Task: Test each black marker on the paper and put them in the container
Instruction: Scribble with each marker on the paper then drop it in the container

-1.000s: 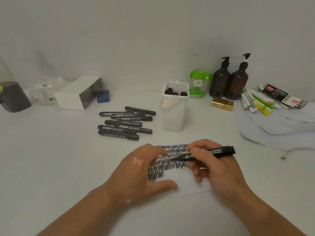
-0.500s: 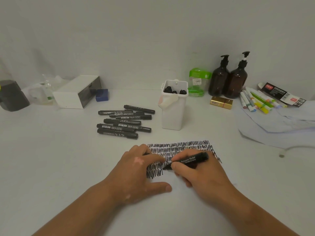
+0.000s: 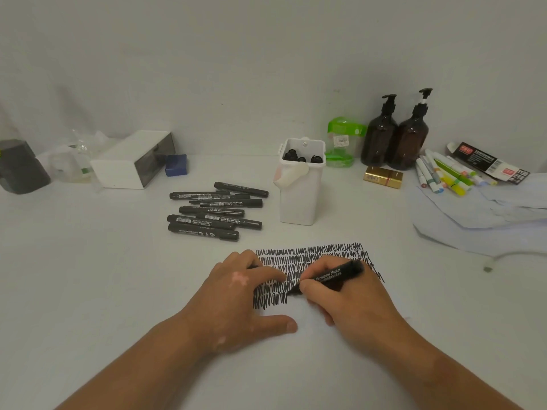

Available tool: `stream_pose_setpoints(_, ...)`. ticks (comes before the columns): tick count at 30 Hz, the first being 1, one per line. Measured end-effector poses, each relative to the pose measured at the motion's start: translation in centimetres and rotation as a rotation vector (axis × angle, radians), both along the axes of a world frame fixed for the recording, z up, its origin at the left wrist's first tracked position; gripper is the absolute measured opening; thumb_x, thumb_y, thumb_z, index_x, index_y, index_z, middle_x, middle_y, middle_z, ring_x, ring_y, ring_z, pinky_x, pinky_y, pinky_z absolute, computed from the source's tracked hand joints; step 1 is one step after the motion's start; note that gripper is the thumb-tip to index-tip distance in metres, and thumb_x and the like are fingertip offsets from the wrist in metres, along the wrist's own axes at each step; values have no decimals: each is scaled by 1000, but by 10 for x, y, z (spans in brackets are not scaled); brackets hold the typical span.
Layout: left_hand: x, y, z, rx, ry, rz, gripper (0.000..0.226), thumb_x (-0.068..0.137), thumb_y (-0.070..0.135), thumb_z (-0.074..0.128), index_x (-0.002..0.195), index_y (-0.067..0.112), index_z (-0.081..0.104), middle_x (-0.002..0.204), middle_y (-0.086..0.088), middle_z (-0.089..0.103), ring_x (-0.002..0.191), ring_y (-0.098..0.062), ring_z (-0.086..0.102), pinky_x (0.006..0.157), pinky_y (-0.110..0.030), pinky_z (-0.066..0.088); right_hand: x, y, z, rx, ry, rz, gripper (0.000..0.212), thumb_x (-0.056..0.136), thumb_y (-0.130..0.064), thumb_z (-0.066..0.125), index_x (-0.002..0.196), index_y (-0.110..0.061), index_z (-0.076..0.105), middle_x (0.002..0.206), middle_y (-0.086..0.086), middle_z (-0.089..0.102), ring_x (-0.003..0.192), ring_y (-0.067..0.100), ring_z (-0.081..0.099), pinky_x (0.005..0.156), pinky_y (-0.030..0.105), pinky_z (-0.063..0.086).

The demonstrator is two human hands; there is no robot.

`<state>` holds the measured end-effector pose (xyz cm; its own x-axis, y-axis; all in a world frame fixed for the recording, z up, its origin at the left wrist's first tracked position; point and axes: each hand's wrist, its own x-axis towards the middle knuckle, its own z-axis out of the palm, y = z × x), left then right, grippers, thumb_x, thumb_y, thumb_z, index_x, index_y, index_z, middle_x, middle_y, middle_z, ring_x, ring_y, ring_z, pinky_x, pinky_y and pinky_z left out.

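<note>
The right hand (image 3: 352, 294) is gripping a black marker (image 3: 334, 275), its long axis slanting from upper right down to the tip at lower left, touching the scribbled paper (image 3: 310, 315). The left hand (image 3: 236, 297) is lying flat, fingers spread, pressing the paper. Behind, a white container (image 3: 300, 196) and loose markers (image 3: 213, 210) are sitting on the white table (image 3: 88, 276) against a pale wall.

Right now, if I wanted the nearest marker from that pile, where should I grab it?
Probably mid-barrel, from above. The nearest marker lies flat, crosswise, on the pile's open front edge, so fingers can likely pinch its long sides there.
</note>
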<state>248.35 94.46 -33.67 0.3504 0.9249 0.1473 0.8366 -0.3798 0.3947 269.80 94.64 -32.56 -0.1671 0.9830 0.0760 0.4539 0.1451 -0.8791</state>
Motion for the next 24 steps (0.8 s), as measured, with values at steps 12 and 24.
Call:
stream_pose_setpoints(12, 0, 0, 0, -8, 12, 3, 81, 61, 88, 62, 131, 49, 56, 106, 21, 45, 105, -1, 42, 95, -23, 38, 1, 1, 2, 10, -65, -28, 5, 80, -27, 72, 78, -30, 70, 61, -9, 69, 51, 1, 58, 51, 12, 41)
stream_pose_setpoints(24, -5, 0, 15, -136, -615, 98, 46, 95, -6, 40, 117, 34, 39, 98, 7, 66, 50, -5, 40, 53, -17, 38, 21, 9, 15, -3, 517, -82, 21, 70, -30, 82, 82, -16, 74, 54, 7, 54, 48, 21, 47, 45, 27, 41)
